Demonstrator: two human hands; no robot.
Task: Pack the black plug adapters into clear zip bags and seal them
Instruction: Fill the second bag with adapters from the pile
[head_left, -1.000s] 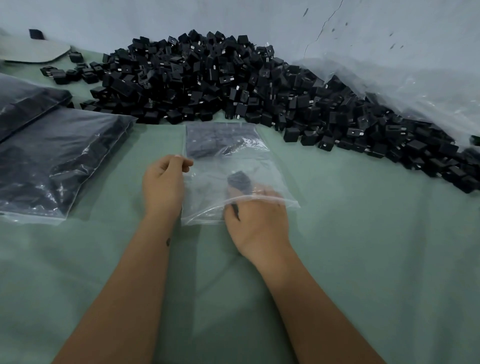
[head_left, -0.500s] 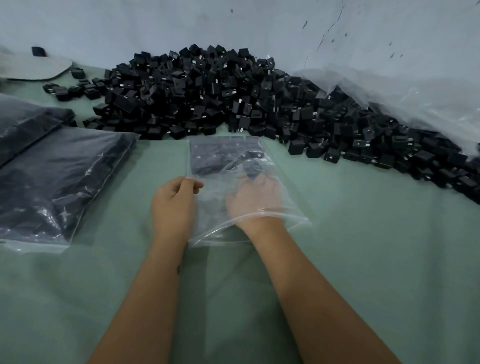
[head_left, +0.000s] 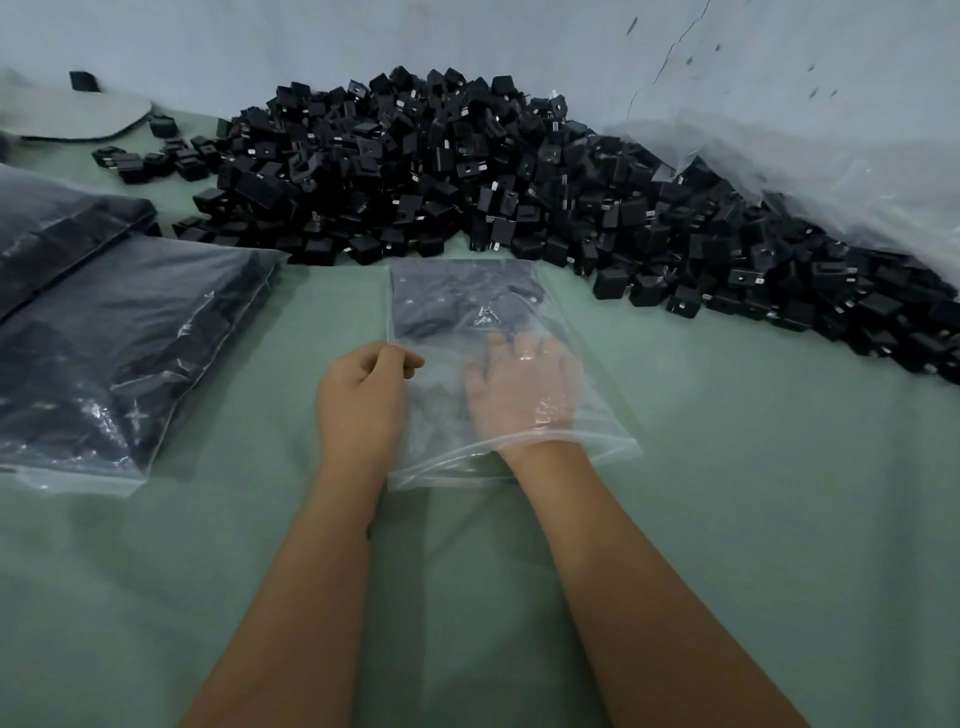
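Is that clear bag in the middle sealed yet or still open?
Open. The right hand is inside the clear zip bag through its near mouth, while the left hand pinches the bag's left edge.

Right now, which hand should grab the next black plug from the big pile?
The right hand: it's inside the zip bag, nearer the pile. The left hand pinches the bag's edge, steadying it.
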